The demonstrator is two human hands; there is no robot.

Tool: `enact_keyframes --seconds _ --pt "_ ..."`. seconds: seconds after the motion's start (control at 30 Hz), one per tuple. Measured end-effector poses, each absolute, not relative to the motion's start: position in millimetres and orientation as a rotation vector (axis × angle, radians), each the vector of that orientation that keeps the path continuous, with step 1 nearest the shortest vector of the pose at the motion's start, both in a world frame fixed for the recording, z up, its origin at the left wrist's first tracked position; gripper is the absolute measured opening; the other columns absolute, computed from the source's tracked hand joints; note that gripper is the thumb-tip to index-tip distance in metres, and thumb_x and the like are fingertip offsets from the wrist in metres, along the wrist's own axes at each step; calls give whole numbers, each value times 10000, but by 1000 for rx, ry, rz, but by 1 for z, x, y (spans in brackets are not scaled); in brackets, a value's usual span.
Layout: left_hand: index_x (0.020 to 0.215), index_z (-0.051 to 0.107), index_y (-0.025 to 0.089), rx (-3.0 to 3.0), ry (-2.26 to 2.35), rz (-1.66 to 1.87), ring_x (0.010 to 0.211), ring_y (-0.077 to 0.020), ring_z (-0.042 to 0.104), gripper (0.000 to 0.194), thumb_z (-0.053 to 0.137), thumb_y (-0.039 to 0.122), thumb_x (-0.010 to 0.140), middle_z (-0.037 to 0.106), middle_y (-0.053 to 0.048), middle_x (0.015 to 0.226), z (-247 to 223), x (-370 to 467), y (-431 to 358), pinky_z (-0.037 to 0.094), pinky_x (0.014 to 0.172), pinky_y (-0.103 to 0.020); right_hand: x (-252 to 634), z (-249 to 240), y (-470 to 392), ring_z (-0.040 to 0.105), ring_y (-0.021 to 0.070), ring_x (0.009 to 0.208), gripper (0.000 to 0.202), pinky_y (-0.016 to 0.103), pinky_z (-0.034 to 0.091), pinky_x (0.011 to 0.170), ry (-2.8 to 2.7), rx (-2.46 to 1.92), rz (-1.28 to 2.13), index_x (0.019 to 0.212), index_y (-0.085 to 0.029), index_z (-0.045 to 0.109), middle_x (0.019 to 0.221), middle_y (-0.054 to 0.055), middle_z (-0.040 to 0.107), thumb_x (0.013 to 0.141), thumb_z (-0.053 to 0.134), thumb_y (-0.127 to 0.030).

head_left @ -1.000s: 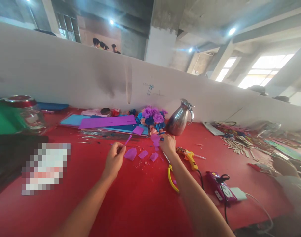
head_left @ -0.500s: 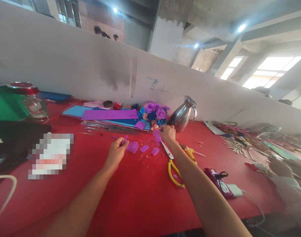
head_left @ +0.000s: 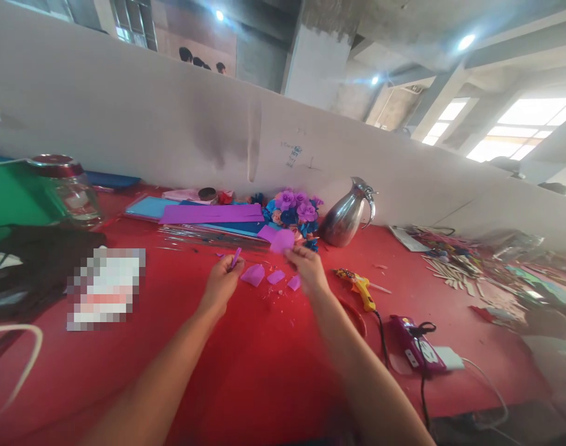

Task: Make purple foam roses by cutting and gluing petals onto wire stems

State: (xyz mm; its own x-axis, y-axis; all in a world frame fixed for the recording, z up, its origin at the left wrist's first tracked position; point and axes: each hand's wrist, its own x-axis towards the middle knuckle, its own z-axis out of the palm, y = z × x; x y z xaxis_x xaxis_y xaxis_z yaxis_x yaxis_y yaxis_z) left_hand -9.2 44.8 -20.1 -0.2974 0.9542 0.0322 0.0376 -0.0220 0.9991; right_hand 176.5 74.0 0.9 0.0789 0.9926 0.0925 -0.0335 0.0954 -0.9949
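My left hand (head_left: 222, 284) is closed, pinching a small rolled piece of purple paper (head_left: 235, 257) that points upward. Thumb and fingers of my right hand (head_left: 309, 267) grip the lower edge of a rounded purple paper petal (head_left: 282, 241), lifted above the table. Between the hands, several purple paper pieces (head_left: 253, 275) lie on the red tabletop (head_left: 274, 359) among small scraps. Just behind the held petal sits a bunch of purple, blue and peach paper flowers (head_left: 290, 215). My right forearm covers the spot where the yellow-handled scissors lay.
Purple paper strips (head_left: 208, 214) lie over blue sheets at the back. Right of the flowers stands a metal jug (head_left: 343, 217). A yellow glue gun (head_left: 364, 291) and a purple power strip (head_left: 415, 347) lie to the right, a glass jar (head_left: 76, 195) at the left.
My right hand has moved left and slightly nearer, carrying the petal away from beside the jug. The scissors have gone out of sight behind my forearm. My left hand keeps its pinch.
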Motion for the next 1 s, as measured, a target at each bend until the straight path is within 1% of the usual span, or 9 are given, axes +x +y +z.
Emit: enact_keyframes --seconds 0.07,0.13,0.23,0.4,0.53,0.73,0.87,1.0 --pt "677 629 182 1053 1387 1398 602 -135 491 246 706 388 566 577 24 607 -15 -7 42 356 603 -250 158 -14 56 494 86 512 283 217 367 524 -1036 -1096 1285 642 -154 636 579 -5 609 577 746 -406" --pt "724 666 171 1013 1315 1336 661 -161 558 335 763 412 511 652 -8 679 -11 -4 39 398 674 -273 143 -24 43 514 92 523 266 220 377 525 -959 -1081 1354 630 -160 630 599 4 627 562 756 -384" --pt "777 702 165 1012 1249 1244 703 -195 608 410 789 448 494 707 -41 720 -9 -1 36 417 757 -311 132 -28 32 504 93 501 255 220 359 503 -952 -1073 1384 598 -167 608 564 -7 615 556 756 -370" --pt "667 706 169 1048 1308 1221 699 -219 622 319 777 441 517 709 -53 660 -13 0 35 416 783 -333 135 -20 31 541 108 543 214 230 393 551 -1007 -1046 1361 642 -166 640 597 -1 641 580 732 -349" --pt "703 707 170 1038 1263 1245 719 -212 625 286 756 415 563 715 -50 693 -15 1 33 423 779 -327 138 -21 32 536 113 539 214 230 378 530 -1022 -1096 1331 669 -160 655 609 14 656 611 708 -359" --pt "706 703 166 1034 1246 1273 727 -195 617 237 749 355 571 708 -38 688 -15 2 32 414 781 -305 138 -20 30 511 104 544 174 224 360 524 -1042 -1072 1303 658 -165 658 610 -1 640 602 703 -323" --pt "686 699 168 1042 1241 1269 690 -182 606 231 751 363 574 696 -28 651 -14 3 30 413 759 -296 140 -14 28 504 108 553 170 219 348 507 -1072 -1100 1292 664 -166 655 588 -2 624 630 674 -331" --pt "681 694 167 1093 1266 1242 695 -185 596 233 746 375 587 682 -23 645 -13 2 30 403 754 -299 140 -11 27 536 116 580 149 228 379 552 -1056 -1083 1303 669 -172 664 610 -2 642 615 684 -309"
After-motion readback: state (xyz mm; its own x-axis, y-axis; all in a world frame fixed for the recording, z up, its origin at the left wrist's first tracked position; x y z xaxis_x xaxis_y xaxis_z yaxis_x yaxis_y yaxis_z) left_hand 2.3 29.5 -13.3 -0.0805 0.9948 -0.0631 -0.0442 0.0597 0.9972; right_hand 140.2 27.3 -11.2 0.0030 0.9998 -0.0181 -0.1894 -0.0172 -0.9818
